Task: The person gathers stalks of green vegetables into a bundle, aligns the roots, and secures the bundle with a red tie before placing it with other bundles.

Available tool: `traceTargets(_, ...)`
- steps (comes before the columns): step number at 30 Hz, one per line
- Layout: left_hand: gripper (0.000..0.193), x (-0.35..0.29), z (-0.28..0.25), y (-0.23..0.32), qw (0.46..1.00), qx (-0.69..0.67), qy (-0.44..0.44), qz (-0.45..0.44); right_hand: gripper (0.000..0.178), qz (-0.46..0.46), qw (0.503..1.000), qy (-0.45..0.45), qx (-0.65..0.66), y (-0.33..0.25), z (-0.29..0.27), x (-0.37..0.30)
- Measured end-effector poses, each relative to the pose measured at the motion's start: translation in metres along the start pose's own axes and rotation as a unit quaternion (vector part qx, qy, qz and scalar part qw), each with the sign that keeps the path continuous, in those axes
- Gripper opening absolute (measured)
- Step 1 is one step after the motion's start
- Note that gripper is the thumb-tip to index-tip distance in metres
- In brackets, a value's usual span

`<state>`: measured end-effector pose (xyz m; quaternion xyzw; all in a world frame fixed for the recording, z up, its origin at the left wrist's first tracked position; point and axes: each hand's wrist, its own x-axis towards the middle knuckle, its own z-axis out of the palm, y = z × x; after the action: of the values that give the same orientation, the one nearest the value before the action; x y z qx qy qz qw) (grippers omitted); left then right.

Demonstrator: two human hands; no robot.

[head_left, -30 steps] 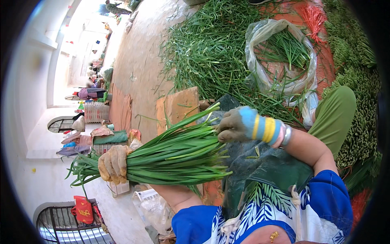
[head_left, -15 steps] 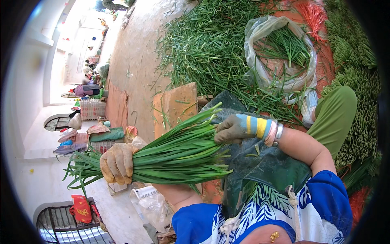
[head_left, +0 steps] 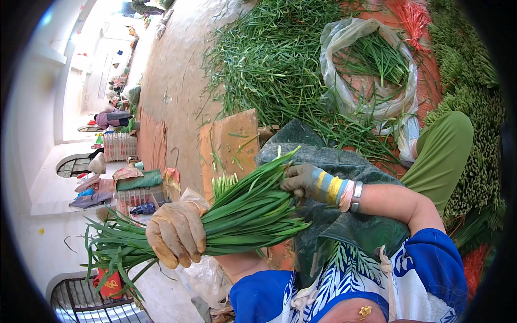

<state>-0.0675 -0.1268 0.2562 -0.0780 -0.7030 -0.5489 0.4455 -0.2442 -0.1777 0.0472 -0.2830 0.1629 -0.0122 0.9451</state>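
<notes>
My left hand [head_left: 176, 231], in a stained tan glove, is wrapped round the middle of a thick bunch of garlic chives [head_left: 253, 218]. Long leaves hang loose past its far side, to the left. At the right end of the bunch, my right hand [head_left: 308, 182] pinches at the leaf ends, its fingers closed. This hand wears a grey glove with a blue and yellow striped cuff. Pale cut ends [head_left: 223, 185] show at the bunch's upper edge. Below the right hand, a dark green apron [head_left: 344, 210] covers my lap.
A tan board [head_left: 229, 142] lies beyond the bunch. Farther off spreads a heap of loose green leaves [head_left: 269, 64]. An open clear plastic bag [head_left: 334, 81] holds more greens, near red ties [head_left: 412, 24]. Stacked green bundles [head_left: 458, 140] line the right side. People and crates [head_left: 119, 146] are at far left.
My left hand has shifted right and slightly down with the bunch. Pale cut ends now show above it. My right hand stays by the leaf ends, its fingers drawn closer together.
</notes>
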Motion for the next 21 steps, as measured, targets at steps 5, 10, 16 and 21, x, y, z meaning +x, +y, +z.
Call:
traceTargets(5,0.019,-0.010,-0.005,-0.007,1.000,0.005,-0.004,0.006,0.015,-0.039,0.995,0.064,0.070,0.002,-0.011,0.007)
traceTargets(10,0.020,0.005,0.000,-0.003,0.999,0.026,-0.016,0.013,0.022,-0.270,0.878,0.200,-0.340,0.018,-0.055,0.033)
traceTargets(16,0.013,0.005,0.043,0.037,0.969,0.088,0.145,0.177,0.026,-0.106,0.794,0.290,-0.523,0.023,-0.148,0.024)
traceTargets(21,0.010,-0.029,0.029,0.054,0.962,0.086,0.150,0.212,0.029,-0.083,0.560,0.345,-0.748,0.002,-0.156,-0.019)
